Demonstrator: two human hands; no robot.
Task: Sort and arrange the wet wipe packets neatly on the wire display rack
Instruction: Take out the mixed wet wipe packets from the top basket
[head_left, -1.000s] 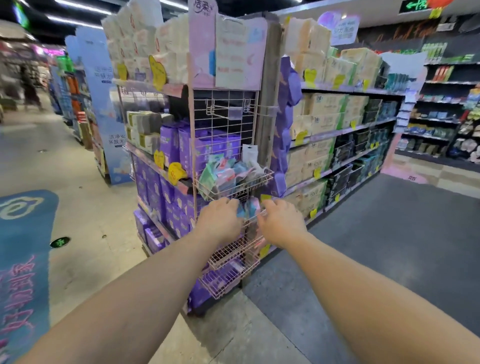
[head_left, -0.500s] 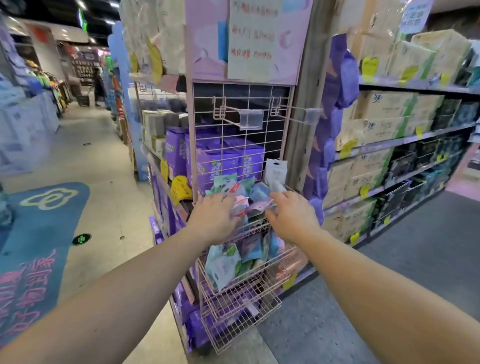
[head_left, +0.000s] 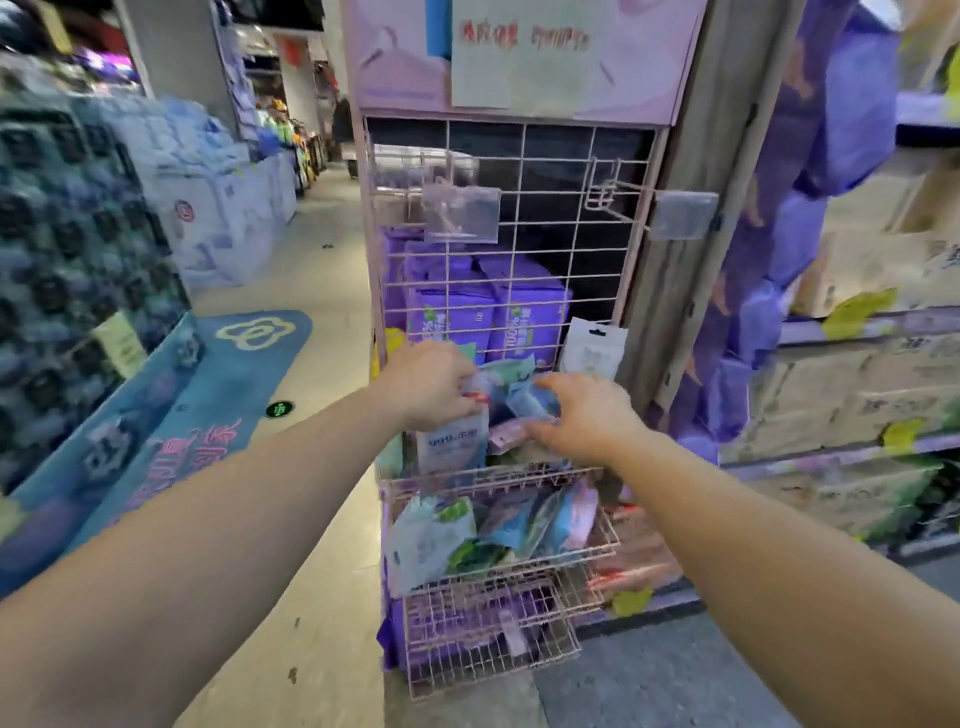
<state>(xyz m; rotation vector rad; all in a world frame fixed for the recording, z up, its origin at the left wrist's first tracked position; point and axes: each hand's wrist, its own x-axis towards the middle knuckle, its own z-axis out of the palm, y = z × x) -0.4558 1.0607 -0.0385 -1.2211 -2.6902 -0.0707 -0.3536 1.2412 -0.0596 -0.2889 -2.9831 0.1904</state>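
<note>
Nearest the camera, I am seeing two bare forearms reaching forward over pale floor tiles (head_left: 317, 519) on the left and grey flooring (head_left: 649, 680) on the right. Left hand (head_left: 431, 382): fingers curling round wet wipe packets (head_left: 511, 400) in the top basket (head_left: 493, 475) of the pink wire display rack (head_left: 519, 260). Right hand (head_left: 584, 415): fingers and thumb curling onto the same heap, pinching a bluish packet. Lower baskets: more packets (head_left: 488, 530) are lying jumbled in the middle one; the bottom basket (head_left: 493, 639) is showing blurred purple goods. One white pouch (head_left: 592, 351) is leaning upright against the grid. Behind the grid, purple packs (head_left: 488, 312) are standing. Left, a blue floor mat (head_left: 218, 395); right, store shelves (head_left: 857, 332) carrying beige boxes; beyond, an aisle is running back, blurred.
</note>
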